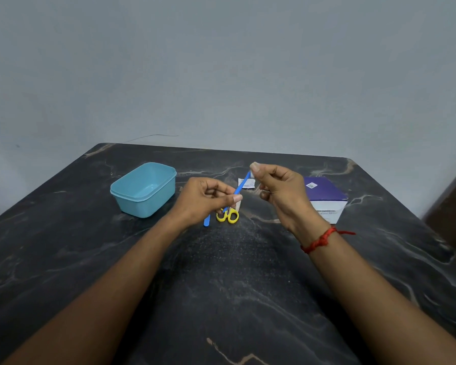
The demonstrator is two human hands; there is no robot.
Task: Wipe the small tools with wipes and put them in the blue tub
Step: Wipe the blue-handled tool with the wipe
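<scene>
Slanting blue plastic stick (242, 183), white wipe (252, 174)

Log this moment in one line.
left hand holds blue stick | right hand pinches wipe on its tip | blue tub empty

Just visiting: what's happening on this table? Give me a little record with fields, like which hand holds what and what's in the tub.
Left hand: holds a blue stick tool by its lower part
Right hand: pinches a white wipe at the stick's upper end
Blue tub: empty, left of the hands
On the table: yellow-handled scissors, white sachet, purple box
Stage: wiping; nothing in the tub yet
</scene>
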